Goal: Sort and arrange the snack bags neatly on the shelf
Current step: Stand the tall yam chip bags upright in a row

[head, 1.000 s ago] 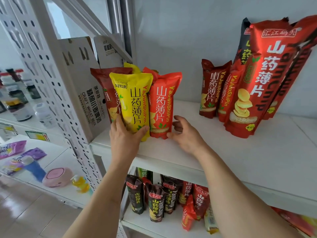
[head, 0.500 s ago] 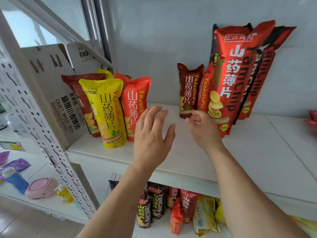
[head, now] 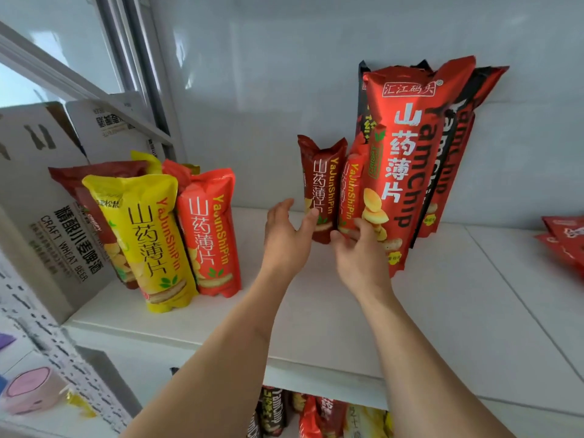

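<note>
Head view looks down on a white shelf board point(head: 442, 311) against a pale wall. The left hand point(head: 286, 241) is spread, fingers straight, its thumb tip touching the lower front of a small dark-red foil snack bag point(head: 320, 184) that stands upright near the back. The right hand point(head: 360, 257) curls its fingers around the bottom of a small orange-red snack bag point(head: 350, 191) standing just beside the dark-red one. Touching that pair on the right, a tall red chip bag point(head: 407, 159) leans against the wall with darker tall bags behind it. Well apart to the left stand a yellow snack bag point(head: 148, 241) and an orange-red snack bag with white lettering point(head: 210, 235), side by side, next to a white cardboard beer carton point(head: 47, 222).
</note>
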Available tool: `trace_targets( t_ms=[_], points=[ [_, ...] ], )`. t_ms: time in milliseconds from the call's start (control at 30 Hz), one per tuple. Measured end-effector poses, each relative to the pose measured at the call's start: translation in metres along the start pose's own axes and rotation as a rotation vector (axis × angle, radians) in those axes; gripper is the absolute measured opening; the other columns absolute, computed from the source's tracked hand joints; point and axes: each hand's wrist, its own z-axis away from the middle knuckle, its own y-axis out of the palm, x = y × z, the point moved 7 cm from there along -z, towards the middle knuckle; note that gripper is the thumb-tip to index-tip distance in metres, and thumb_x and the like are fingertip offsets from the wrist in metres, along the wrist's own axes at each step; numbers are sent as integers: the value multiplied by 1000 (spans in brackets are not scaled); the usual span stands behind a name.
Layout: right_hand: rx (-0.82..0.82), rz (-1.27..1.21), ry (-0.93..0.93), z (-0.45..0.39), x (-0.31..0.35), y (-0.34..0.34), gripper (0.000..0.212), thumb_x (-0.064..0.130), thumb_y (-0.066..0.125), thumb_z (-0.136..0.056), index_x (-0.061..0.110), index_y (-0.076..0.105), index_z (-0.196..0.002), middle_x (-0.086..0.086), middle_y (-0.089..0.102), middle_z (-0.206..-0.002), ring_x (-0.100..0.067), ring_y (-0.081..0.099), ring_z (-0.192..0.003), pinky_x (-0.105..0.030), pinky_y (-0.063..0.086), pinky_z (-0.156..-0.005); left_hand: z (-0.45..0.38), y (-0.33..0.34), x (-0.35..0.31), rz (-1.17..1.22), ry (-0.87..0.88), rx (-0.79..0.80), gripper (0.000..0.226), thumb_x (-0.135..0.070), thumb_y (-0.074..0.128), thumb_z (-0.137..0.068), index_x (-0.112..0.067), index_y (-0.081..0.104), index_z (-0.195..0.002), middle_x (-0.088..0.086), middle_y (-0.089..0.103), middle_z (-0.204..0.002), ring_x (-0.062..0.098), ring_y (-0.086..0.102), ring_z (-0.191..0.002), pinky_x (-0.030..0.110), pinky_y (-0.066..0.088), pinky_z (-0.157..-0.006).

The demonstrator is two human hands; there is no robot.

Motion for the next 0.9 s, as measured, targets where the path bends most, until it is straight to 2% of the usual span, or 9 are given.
trace_targets(
  t_ms=[100, 200, 367, 433, 500, 567, 633, 767, 900],
  points=[
    [-87, 26, 11, -6, -2, 4, 49, 36, 58, -97, 20, 42, -140, 5, 57, -134, -14, 57, -121, -21, 41, -86, -22, 13, 12, 21, -53, 58, 73, -57, 56, -94, -22, 32, -153, -3, 34, -159, 17, 34, -145, 46, 37, -116],
    [-185, 67, 13, -16, -3, 12, 62, 47, 55, -95, 22, 33, -146, 0, 49, -143, -22, 50, -130, -36, 46, -103, -39, 26, 23, 56, -79, 115, 79, -58, 57, -93, -23, 26, -156, -1, 29, -162, 19, 32, -147, 47, 36, -117],
    [-291, 94, 71, -28, 10, 20, 85, 57, 52, -92, 19, 9, -156, -7, 28, -157, -28, 32, -143, -47, 34, -115, -60, 48, 44, 125, -121, 253, 91, -57, 64, -89, -23, 16, -159, 4, 26, -164, 23, 31, -148, 48, 36, -116],
    [-347, 153, 57, -33, 19, 17, 87, 57, 51, -93, 17, 6, -156, -8, 21, -160, -28, 23, -147, -45, 26, -118, -62, 57, 49, 197, -134, 341, 92, -51, 71, -87, -25, 18, -157, 2, 35, -158, 21, 42, -142, 38, 46, -106],
    [-411, 204, 9, -36, 31, 12, 85, 54, 50, -94, 15, 7, -157, -9, 16, -161, -28, 17, -148, -44, 21, -120, -62, 68, 49, 278, -112, 418, 82, -38, 80, -83, -27, 30, -147, -3, 53, -141, 13, 59, -124, 20, 54, -84],
    [-466, 261, -69, -39, 43, 10, 82, 50, 50, -96, 14, 8, -157, -10, 13, -163, -28, 13, -149, -45, 18, -122, -64, 77, 45, 353, -80, 470, 80, -30, 85, -77, -31, 32, -138, -11, 59, -125, 0, 60, -108, 9, 52, -70],
    [-516, 326, -175, -41, 57, 7, 80, 46, 51, -97, 12, 9, -157, -12, 12, -163, -29, 13, -150, -44, 17, -122, -67, 82, 44, 358, -67, 472, 83, -29, 85, -75, -31, 30, -136, -17, 57, -118, -6, 58, -101, 4, 49, -67],
    [-599, 376, -220, -55, 69, -4, 81, 43, 53, -97, 10, 10, -156, -14, 13, -163, -31, 16, -149, -43, 20, -121, -76, 86, 57, 310, -73, 395, 82, -14, 89, -71, -35, 34, -128, -8, 61, -116, -6, 65, -92, 15, 55, -68],
    [-658, 303, -161, -61, 62, -3, 89, 47, 58, -93, 10, 7, -156, -15, 14, -162, -32, 19, -148, -43, 22, -120, -81, 77, 69, 209, -123, 267, 101, -39, 91, -63, -33, 32, -145, -4, 52, -135, 18, 60, -118, 34, 61, -84]
  ],
)
